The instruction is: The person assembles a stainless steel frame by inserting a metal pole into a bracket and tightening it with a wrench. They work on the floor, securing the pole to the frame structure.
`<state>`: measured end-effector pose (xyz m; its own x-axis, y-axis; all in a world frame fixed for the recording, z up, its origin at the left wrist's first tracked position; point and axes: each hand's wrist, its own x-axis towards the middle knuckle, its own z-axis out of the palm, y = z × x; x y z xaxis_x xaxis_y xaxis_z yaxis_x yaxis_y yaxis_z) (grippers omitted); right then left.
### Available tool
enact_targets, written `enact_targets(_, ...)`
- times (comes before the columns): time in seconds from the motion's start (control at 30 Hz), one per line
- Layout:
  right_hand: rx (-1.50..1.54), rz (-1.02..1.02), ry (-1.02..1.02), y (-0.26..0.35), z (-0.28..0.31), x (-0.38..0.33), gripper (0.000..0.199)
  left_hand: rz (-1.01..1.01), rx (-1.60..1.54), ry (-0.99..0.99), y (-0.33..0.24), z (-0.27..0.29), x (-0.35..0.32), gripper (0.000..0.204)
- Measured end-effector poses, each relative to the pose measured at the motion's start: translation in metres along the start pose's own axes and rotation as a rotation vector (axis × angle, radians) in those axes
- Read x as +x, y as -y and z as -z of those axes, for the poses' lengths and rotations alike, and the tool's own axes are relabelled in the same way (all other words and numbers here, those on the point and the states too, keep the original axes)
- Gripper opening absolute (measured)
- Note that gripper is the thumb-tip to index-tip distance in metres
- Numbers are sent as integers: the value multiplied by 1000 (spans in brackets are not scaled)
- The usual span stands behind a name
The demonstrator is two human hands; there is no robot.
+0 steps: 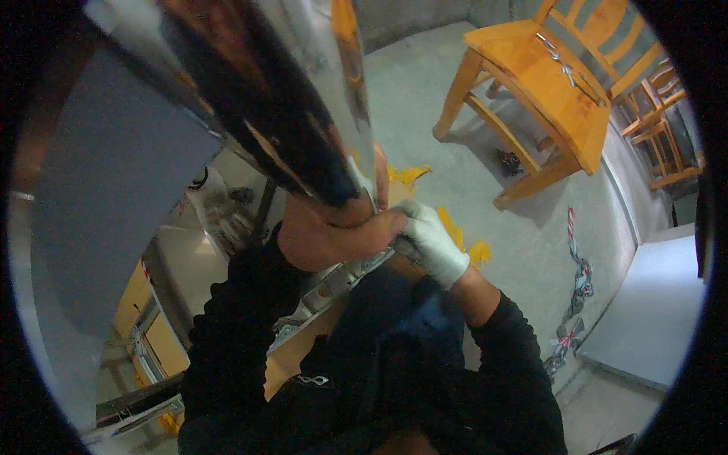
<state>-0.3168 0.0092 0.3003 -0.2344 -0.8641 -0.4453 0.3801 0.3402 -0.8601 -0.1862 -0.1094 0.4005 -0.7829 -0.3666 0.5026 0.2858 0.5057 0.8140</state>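
Observation:
A wide shiny metal pipe [265, 91] rises from my hands toward the upper left, reflecting dark and orange shapes. My bare left hand [326, 235] wraps around its lower end from the left. My right hand [428, 235], in a white glove, grips the same lower end from the right, touching the left hand's fingers. Both forearms wear black sleeves. Whatever lies under the pipe's end is hidden by my hands.
A wooden chair [546, 83] with metal tools on its seat stands at the upper right; further chairs [660, 129] stand behind it. Orange scraps [462, 235] and a striped strip [576, 288] lie on the concrete floor. A grey panel [106, 189] fills the left.

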Motion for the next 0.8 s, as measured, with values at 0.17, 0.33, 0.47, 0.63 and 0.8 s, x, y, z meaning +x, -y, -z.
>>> enact_targets(0.17, -325, 203, 106, 5, 6, 17, 24, 48, 10, 4, -1, 4, -3, 29)
enact_targets(0.33, -218, 68, 241, -2, 25, 32, 23, 88, 1, -24, 1, -1, -4, 33)
enact_targets(0.47, -14, 116, 232, -23, 17, 31, 20, 42, 79, -135, -2, -6, -6, 48)
enact_targets(0.63, -101, 186, 225, -29, 16, 35, 21, 118, 37, -232, -13, -15, -6, 47)
enact_targets(0.8, -111, 246, 164, -41, 24, 49, 22, 189, -66, -287, -25, -20, -6, 39)
